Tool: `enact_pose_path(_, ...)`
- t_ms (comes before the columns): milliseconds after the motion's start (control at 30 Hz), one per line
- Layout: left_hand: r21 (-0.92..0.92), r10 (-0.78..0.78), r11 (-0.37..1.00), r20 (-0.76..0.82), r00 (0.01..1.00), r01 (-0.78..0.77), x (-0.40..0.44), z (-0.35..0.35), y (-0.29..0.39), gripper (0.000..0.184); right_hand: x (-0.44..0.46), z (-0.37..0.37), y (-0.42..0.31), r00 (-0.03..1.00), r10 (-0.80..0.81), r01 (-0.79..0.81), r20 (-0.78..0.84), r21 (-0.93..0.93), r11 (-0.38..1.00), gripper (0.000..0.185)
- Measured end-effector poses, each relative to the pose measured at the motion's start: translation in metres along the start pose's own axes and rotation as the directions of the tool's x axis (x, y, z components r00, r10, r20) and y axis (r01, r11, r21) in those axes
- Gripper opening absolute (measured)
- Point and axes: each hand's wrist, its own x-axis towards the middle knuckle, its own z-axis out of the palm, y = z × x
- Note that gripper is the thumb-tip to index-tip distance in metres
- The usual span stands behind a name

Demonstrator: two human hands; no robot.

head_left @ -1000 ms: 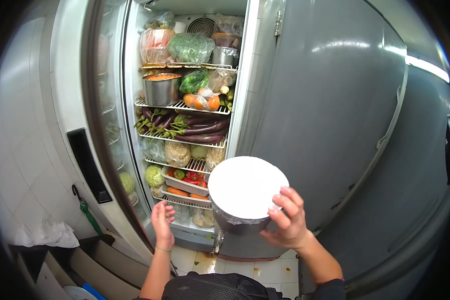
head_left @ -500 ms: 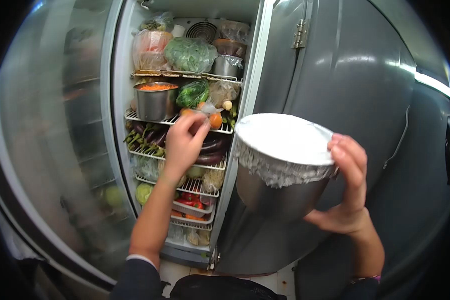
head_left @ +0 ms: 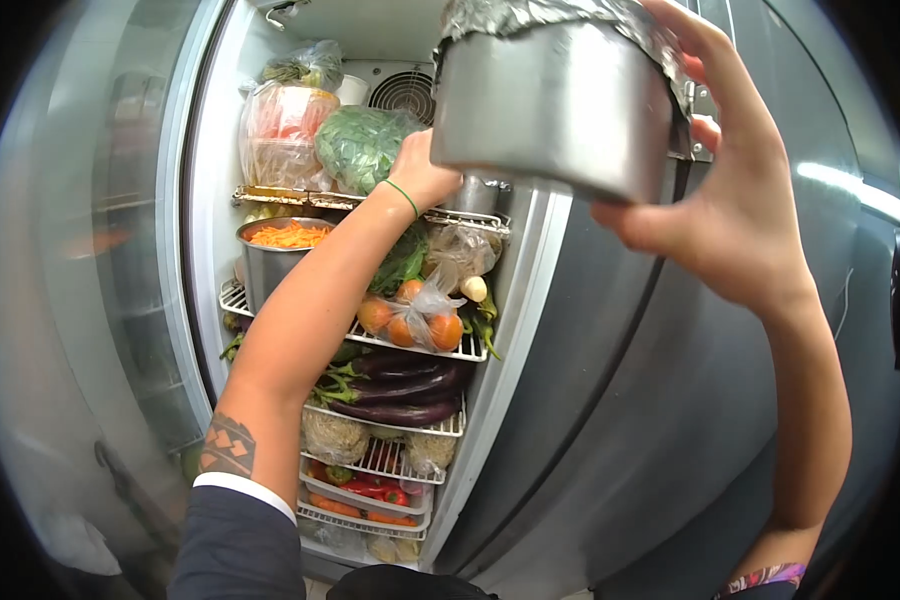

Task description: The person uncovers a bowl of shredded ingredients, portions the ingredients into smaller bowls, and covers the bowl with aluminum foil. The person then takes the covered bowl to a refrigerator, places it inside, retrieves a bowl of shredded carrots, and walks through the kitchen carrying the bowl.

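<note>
The left hand (head_left: 427,172) was by the far upper shelf (head_left: 290,197), right of the bagged greens (head_left: 360,145); its fingers were hidden, so its grip could not be told. Nearer and farther right, the foil-covered steel pot (head_left: 555,115) was held up by the right hand (head_left: 745,200), spread wide from rim to base; keeping it level seemed wise.

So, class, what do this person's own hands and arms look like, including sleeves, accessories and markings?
Both the left hand and right hand are ungloved. The left arm has a thin green wristband, a dark geometric tattoo with diamond shapes, and a dark navy sleeve edged in white. The right arm shows a multicoloured patterned band.
</note>
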Motion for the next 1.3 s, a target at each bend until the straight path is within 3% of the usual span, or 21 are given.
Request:
enact_pose_path(33,0.143,0.059,0.987,0.095,0.994,-0.073,0.0,-0.018,0.008,0.013,0.004,0.017,0.028,0.982,-0.17,0.142,-0.085,-0.267,0.953,0.086)
enact_pose_path(67,0.139,0.069,0.987,0.101,0.993,-0.083,0.0,-0.023,0.01,0.013,0.006,0.018,0.041,0.973,-0.226,0.211,-0.034,-0.252,0.945,0.087)
enact_pose_path(133,0.083,0.17,0.983,-0.087,0.982,-0.163,0.005,-0.028,0.01,0.011,0.018,0.03,0.022,0.997,0.032,-0.057,-0.067,-0.419,0.906,0.088)
enact_pose_path(167,0.032,0.183,0.983,-0.1,0.978,-0.181,0.004,-0.034,0.012,0.01,0.02,0.04,0.028,0.996,0.037,-0.066,-0.076,-0.416,0.907,0.088)
enact_pose_path(233,-0.022,0.179,0.983,-0.106,0.978,-0.183,0.003,-0.035,0.009,0.011,0.024,0.062,0.05,0.954,-0.226,0.101,-0.197,-0.498,0.861,0.091)
enact_pose_path(267,-0.078,0.167,0.981,-0.114,0.979,-0.176,0.002,-0.036,0.007,0.013,0.036,0.064,0.061,0.955,-0.221,0.097,-0.199,-0.494,0.864,0.091)
enact_pose_path(300,-0.121,0.093,0.989,0.012,0.996,-0.091,-0.003,-0.037,0.002,0.024,0.055,0.064,0.067,0.988,-0.064,0.006,-0.138,-0.387,0.922,0.092)
enact_pose_path(333,-0.126,0.095,0.988,0.017,0.995,-0.092,-0.009,-0.038,-0.001,0.024,0.066,0.065,0.067,0.994,0.088,-0.101,-0.059,-0.285,0.953,0.092)
enact_pose_path(400,0.127,-0.058,0.99,-0.046,0.997,0.063,-0.025,-0.043,0.003,0.044,0.064,0.059,0.055,0.998,0.008,-0.029,-0.055,-0.382,0.924,0.094)
enact_pose_path(433,0.121,-0.052,0.991,-0.044,0.998,0.057,-0.027,-0.049,0.005,0.044,0.079,0.054,0.056,0.979,0.2,-0.179,0.038,-0.314,0.932,0.094)
enact_pose_path(467,0.168,-0.096,0.982,0.039,0.995,0.088,-0.03,-0.055,0.007,0.046,0.089,0.052,0.059,0.915,0.376,-0.332,0.146,-0.258,0.907,0.093)
enact_pose_path(500,0.218,-0.146,0.969,0.12,0.982,0.118,-0.033,-0.058,0.006,0.048,0.093,0.055,0.065,0.912,0.381,-0.336,0.149,-0.259,0.906,0.093)
enact_pose_path(533,0.217,-0.155,0.968,0.125,0.98,0.125,-0.034,-0.057,0.001,0.048,0.095,0.064,0.074,0.938,0.34,-0.3,0.063,-0.344,0.89,0.094)
enact_pose_path(567,0.244,-0.218,0.956,0.235,0.947,0.16,-0.03,-0.056,-0.01,0.045,0.099,0.074,0.082,0.959,0.284,-0.264,-0.016,-0.426,0.866,0.094)
enact_pose_path(667,0.265,-0.315,0.941,0.456,0.832,0.211,-0.006,-0.052,-0.05,0.032,0.107,0.088,0.101,0.975,0.218,-0.207,-0.046,-0.538,0.817,0.094)
enact_pose_path(767,0.197,-0.291,0.947,0.188,0.938,0.255,0.008,-0.045,-0.081,0.029,0.105,0.103,0.113,0.984,0.172,-0.17,-0.055,-0.609,0.775,0.085)
enact_pose_path(867,0.182,-0.334,0.93,0.051,0.941,0.32,0.027,-0.042,-0.09,0.03,0.106,0.116,0.118,0.992,0.115,-0.115,-0.041,-0.634,0.764,0.076)
enact_pose_path(1000,0.019,-0.468,0.878,-0.171,0.867,0.478,0.029,-0.035,-0.106,0.03,0.11,0.135,0.125,0.965,0.261,-0.212,-0.009,-0.612,0.762,0.079)
enact_pose_path(1133,0.008,-0.549,0.834,-0.086,0.831,0.552,0.024,-0.036,-0.123,0.036,0.107,0.144,0.132,0.955,0.295,-0.222,0.022,-0.609,0.762,0.087)
enact_pose_path(1233,0.012,-0.554,0.831,-0.072,0.83,0.556,0.02,-0.034,-0.125,0.036,0.101,0.15,0.146,0.979,0.204,-0.147,0.016,-0.636,0.757,0.088)
enact_pose_path(1300,0.004,-0.545,0.837,-0.08,0.835,0.547,0.017,-0.036,-0.121,0.035,0.111,0.158,0.177,0.971,0.23,-0.139,0.058,-0.647,0.749,0.115)
